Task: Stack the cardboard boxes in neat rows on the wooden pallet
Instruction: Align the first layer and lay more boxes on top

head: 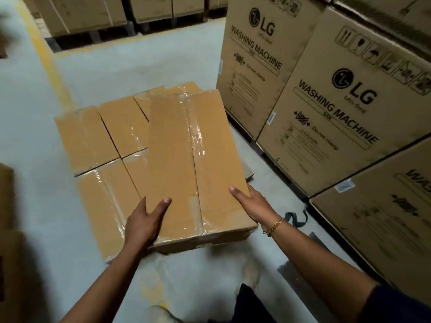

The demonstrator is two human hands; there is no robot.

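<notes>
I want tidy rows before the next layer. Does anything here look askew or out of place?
The box gripped by the left hand and right hand looks turned slightly against the seams of the layer of boxes below it, not squared to the rows. A dark strap lies loose on the floor nearby.

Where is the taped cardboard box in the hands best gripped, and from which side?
At its two long edges near the close end, left hand and right hand coming from opposite sides, thumbs on top. The taped cardboard box is wide and flat, so a one-sided grip would likely tip it.
</notes>
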